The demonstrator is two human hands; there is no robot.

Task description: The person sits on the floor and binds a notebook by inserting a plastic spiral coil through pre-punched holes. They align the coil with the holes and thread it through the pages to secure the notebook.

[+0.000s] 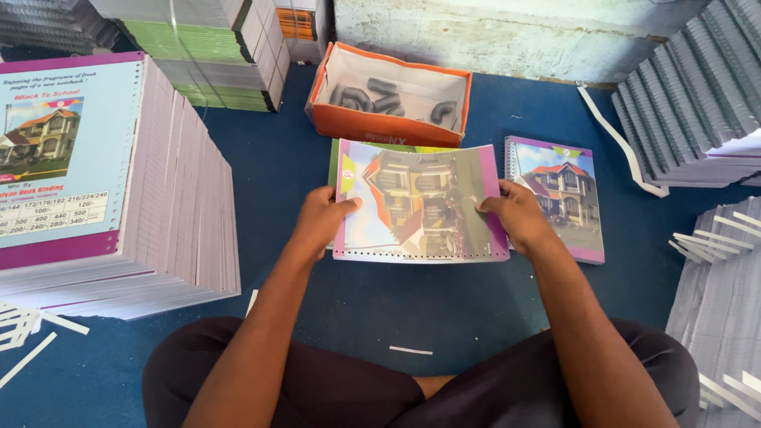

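The left hand [321,222] grips the left edge of a glossy cover sheet [420,202], thumb on top and fingers closed underneath; the right hand [515,215] grips the right edge the same way. The cover sheet, printed with a house picture and punched along its near edge, is held bowed just above the blue floor mat [349,301], in front of the person's crossed legs. A green-edged sheet [334,162] shows beneath its left side; whether a page block lies under it cannot be determined. Just right of the right hand lies one bound notebook [564,194] with a spiral along its left edge, which suggests one unit finished. To the left stands a tall stack of punched, unbound notebooks [170,198]; judged from its height, most of the work remains. At far centre an orange cardboard box [380,123] sits open, holding several grey coils [372,97] lying loose on its pale floor. Grey spiral-bound stacks [697,87] stand at upper right, and white paper strips [626,147] lie scattered on the mat.
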